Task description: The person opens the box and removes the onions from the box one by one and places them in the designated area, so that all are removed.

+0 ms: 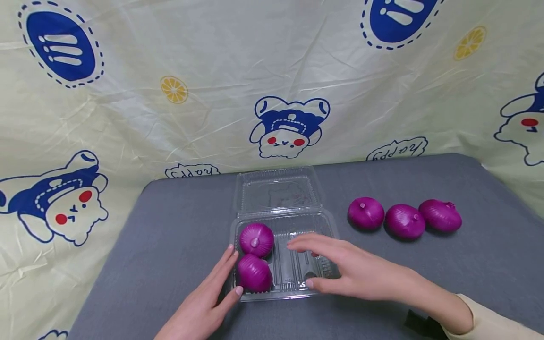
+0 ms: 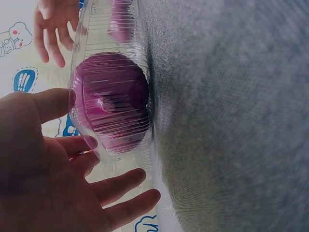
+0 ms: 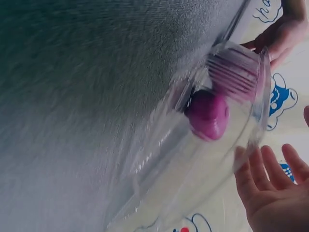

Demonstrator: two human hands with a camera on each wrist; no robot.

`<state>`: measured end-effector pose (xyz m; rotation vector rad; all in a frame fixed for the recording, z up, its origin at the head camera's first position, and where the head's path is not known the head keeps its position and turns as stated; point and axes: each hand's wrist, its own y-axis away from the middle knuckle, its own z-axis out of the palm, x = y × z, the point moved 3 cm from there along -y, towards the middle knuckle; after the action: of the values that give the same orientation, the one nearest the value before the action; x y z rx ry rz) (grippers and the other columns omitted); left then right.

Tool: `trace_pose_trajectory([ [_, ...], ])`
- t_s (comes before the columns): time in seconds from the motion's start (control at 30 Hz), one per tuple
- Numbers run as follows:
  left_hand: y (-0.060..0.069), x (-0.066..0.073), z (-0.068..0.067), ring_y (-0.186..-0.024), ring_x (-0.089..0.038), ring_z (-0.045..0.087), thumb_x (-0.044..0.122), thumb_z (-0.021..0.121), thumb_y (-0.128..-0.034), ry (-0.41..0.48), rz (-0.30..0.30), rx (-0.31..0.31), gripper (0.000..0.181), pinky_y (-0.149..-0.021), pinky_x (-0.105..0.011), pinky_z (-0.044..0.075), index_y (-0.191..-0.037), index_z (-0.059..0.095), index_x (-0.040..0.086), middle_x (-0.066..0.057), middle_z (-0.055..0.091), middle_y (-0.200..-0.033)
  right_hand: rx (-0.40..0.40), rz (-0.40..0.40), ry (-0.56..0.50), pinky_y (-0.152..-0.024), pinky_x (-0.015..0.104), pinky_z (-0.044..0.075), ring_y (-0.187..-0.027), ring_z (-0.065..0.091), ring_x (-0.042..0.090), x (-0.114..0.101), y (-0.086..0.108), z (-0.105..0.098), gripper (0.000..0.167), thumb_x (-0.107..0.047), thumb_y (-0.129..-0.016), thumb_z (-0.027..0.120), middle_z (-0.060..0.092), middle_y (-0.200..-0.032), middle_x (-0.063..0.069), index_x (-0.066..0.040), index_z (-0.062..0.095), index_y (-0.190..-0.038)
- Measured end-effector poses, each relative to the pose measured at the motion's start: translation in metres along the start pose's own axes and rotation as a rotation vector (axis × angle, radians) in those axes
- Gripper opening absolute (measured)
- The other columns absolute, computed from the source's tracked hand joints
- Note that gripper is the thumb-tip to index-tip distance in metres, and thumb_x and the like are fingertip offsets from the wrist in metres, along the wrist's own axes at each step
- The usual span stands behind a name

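A clear plastic clamshell container (image 1: 293, 293) lies with its lid (image 1: 278, 191) folded back. Two purple onions, a rear one (image 1: 257, 240) and a front one (image 1: 254, 273), sit in its left half. Against the container's left rim rests my left hand (image 1: 208, 297), fingers extended; the left wrist view shows its fingertips at the clear wall, beside an onion (image 2: 113, 94). My right hand (image 1: 352, 267) hovers over the right half, fingers spread and slightly bent, holding nothing. In the right wrist view its fingers (image 3: 263, 169) appear near the rim.
To the right of the container, three more purple onions stand in a row: one left (image 1: 366, 214), one middle (image 1: 405, 221) and one right (image 1: 440, 216). A grey cloth covers the table (image 1: 178, 226). Behind it hangs a printed curtain (image 1: 221, 123).
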<state>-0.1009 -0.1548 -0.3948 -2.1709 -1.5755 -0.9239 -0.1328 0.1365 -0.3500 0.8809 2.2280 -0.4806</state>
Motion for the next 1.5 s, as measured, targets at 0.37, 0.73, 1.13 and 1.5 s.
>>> trace_pose_trajectory([
  [0.37, 0.001, -0.001, 0.000, -0.146, -0.018, 0.022, 0.053, 0.053, -0.0976, 0.013, 0.004, 0.000, 0.072, -0.109, -0.054, 0.032, -0.157, 0.027, 0.021, 0.011, 0.013, -0.163, -0.065, -0.055, -0.075, -0.099, 0.044, 0.047, -0.131, 0.043, 0.009, -0.008, -0.023, 0.027, 0.050, -0.043, -0.097, 0.061, 0.044, -0.147, -0.013, -0.035, 0.046, -0.144],
  [0.73, 0.002, -0.001, 0.000, -0.144, -0.014, 0.024, 0.055, 0.051, -0.0977, 0.004, 0.015, 0.016, 0.071, -0.109, -0.053, 0.033, -0.157, 0.029, 0.022, 0.014, 0.014, -0.162, -0.090, -0.087, -0.129, -0.095, 0.035, 0.050, -0.126, 0.050, 0.013, 0.001, -0.046, 0.045, 0.052, -0.039, -0.096, 0.063, 0.045, -0.146, -0.011, -0.030, 0.046, -0.144],
  [1.13, 0.000, -0.001, -0.001, -0.145, -0.017, 0.024, 0.058, 0.051, -0.0960, 0.004, -0.011, -0.004, 0.073, -0.109, -0.053, 0.032, -0.157, 0.026, 0.026, 0.014, 0.012, -0.162, -0.122, -0.140, -0.144, -0.088, 0.027, 0.052, -0.123, 0.050, 0.011, 0.010, -0.061, 0.053, 0.055, -0.032, -0.095, 0.067, 0.044, -0.146, -0.008, -0.028, 0.044, -0.145],
  [1.5, -0.002, -0.002, -0.001, -0.146, -0.023, 0.022, 0.061, 0.052, -0.0942, 0.013, -0.005, -0.046, 0.079, -0.109, -0.057, 0.030, -0.158, 0.025, 0.022, 0.009, 0.010, -0.163, -0.238, -0.080, -0.192, -0.082, 0.025, 0.053, -0.110, 0.055, 0.007, 0.017, -0.070, 0.053, 0.059, -0.034, -0.092, 0.070, 0.052, -0.137, -0.008, -0.033, 0.043, -0.144],
])
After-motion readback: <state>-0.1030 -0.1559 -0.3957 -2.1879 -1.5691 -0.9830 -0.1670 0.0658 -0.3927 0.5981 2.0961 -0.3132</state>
